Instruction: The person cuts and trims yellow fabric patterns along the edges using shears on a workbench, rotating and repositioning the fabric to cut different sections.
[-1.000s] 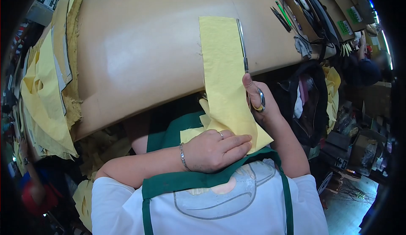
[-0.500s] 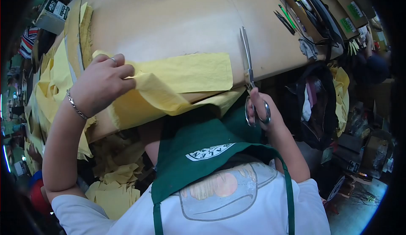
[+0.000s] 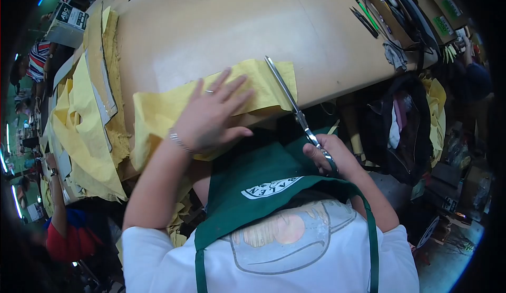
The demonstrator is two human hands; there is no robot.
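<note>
A yellow cloth piece (image 3: 158, 100) lies along the table's near edge. My left hand (image 3: 208, 116) is over it with fingers spread, palm down, resting on or just above the cloth. My right hand (image 3: 340, 153) grips a pair of metal scissors (image 3: 287, 90) by the handles, near the edge. The blades look closed and cross over the cloth's right end, pointing away from me. Whether they touch the cloth I cannot tell. Part of the cloth droops over the edge, partly hidden behind my left forearm.
To the left lie layered yellow cloth (image 3: 79, 135) and long cardboard strips (image 3: 100, 66). Pens (image 3: 365, 21), a grey rag (image 3: 394, 56) and an organizer are at the far right. A dark bag (image 3: 395, 129) hangs right of the table. Other people are at the left and right.
My left hand has moved right and spread open after pinching the cloth's left part. The cloth has shifted and lies flatter. The scissors have tilted leftward over the cloth's right end.
</note>
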